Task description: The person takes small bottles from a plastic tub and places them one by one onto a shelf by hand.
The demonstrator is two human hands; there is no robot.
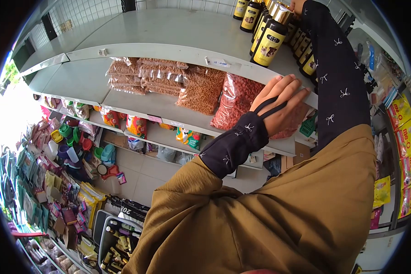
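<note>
My left hand lies with its fingers stretched over the front edge of the upper grey shelf, holding nothing. A black sleeve with white bows covers its wrist. My right hand reaches to the back of that shelf, at the top edge of the view, among dark bottles with yellow labels. Its fingers are hidden, so their grip does not show. A large bottle with a gold cap stands upright at the front of the rows, just left of my right forearm. More bottles stand partly behind that sleeve.
Below, a shelf carries bags of brown pellets and a bag of red pellets. Colourful packs sit lower. At bottom left is a basket of small bottles, near piled goods. Yellow packets hang at right.
</note>
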